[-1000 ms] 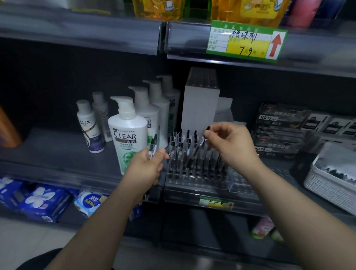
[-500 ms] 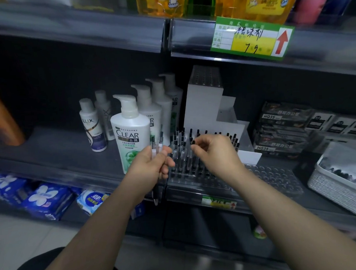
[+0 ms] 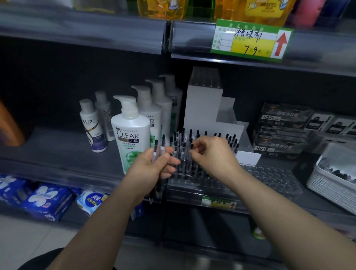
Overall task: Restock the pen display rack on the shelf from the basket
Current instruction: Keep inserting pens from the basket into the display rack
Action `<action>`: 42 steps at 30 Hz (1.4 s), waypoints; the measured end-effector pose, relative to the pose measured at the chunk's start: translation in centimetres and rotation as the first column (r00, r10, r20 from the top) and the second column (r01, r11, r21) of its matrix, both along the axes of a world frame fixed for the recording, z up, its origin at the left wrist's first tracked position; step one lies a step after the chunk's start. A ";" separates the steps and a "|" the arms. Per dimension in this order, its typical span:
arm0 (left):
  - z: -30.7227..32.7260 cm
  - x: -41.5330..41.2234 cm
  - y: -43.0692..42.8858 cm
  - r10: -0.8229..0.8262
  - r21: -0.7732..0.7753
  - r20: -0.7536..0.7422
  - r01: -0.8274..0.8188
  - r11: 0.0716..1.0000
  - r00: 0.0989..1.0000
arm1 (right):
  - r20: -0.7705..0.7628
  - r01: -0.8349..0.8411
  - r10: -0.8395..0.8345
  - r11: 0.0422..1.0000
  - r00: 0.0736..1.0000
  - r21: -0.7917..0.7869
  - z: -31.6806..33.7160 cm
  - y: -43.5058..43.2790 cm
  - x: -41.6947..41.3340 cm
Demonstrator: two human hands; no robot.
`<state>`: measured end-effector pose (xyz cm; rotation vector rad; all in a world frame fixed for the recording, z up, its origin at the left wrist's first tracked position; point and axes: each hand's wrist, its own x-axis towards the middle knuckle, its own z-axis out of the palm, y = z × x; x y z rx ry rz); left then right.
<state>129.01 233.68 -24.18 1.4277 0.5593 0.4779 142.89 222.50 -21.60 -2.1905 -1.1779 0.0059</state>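
Since a second earlier the right hand [image 3: 213, 155] had come down and leftward from above the rack's right side, ending close to the left hand, while the view had shifted slightly.

At the lower left of the frame, blue packs [image 3: 42, 197] lay on the bottom shelf. On the middle shelf [image 3: 49, 145] above them stood a small LUX bottle [image 3: 92, 127], then a white CLEAR pump bottle [image 3: 131, 133] with more pump bottles lined up behind it.

Just right of that bottle, the left hand [image 3: 154, 167] gripped two pens [image 3: 159, 148] upright in curled fingers, black caps up. Beside it, at mid-frame, the clear pen display rack [image 3: 216, 182] sat at the shelf's front edge. Black-capped pens stood tilted in its left rows, and rows of round holes showed on its right part.

The right hand hovered over the filled rows, its thumb and forefinger pinching the black top of one racked pen [image 3: 191, 146]. A white stepped stand [image 3: 204, 104] rose behind the rack, and dark boxes marked HQ35 [image 3: 280, 129] were stacked to its right.

At the right edge, well apart from both hands, the white basket [image 3: 328, 186] rested on the shelf with dark pens [image 3: 340, 172] inside, partly under a pale sheet [image 3: 343, 163].
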 end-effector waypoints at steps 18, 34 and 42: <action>-0.3 1.2 -2.4 -0.205 -0.023 0.027 0.205 0.978 0.978 | -0.365 -0.140 0.206 0.970 0.908 0.199 1.6 -1.7 -0.3; 1.1 1.0 -1.0 -0.025 -0.098 -0.019 0.023 0.995 0.999 | -0.251 0.095 -0.030 0.963 0.968 0.251 0.9 -2.9 2.6; 1.1 1.4 -1.0 0.081 -0.111 -0.011 -0.082 0.990 0.997 | -0.010 -0.004 0.004 1.000 1.000 -0.005 -0.1 -1.5 1.6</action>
